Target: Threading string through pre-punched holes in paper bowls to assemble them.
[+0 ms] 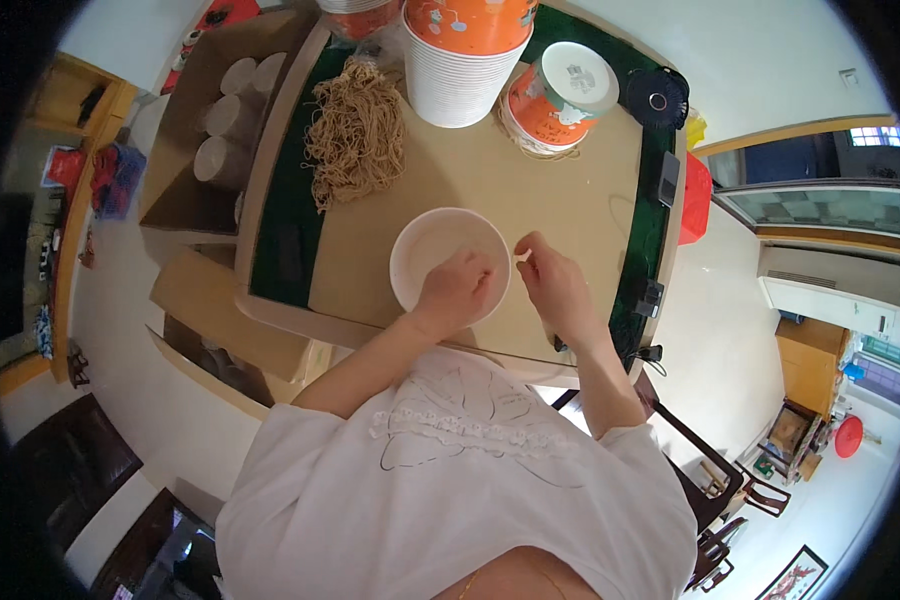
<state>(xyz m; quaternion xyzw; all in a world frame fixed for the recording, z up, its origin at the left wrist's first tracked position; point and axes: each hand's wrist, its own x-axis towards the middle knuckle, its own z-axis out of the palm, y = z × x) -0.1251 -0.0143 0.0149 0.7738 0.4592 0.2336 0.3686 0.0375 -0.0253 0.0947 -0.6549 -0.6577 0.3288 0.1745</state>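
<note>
White bowl — beneath left fingers | right fingers — just beside rim | both curled, can't tell if gripping

A white short-sleeved shirt with a line drawing is worn with a golden chain.

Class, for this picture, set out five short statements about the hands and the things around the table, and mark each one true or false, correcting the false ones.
1. The left hand is over the opening of the white bowl. True.
2. The tan string bundle lies right of the tall tub stack. False: the tan string bundle lies left of the tall tub stack.
3. An open cardboard box left of the table holds white cups. True.
4. The right hand is over the table's far left corner. False: the right hand is just right of the bowl.
5. The round black object is near the table's far right corner. True.
</note>
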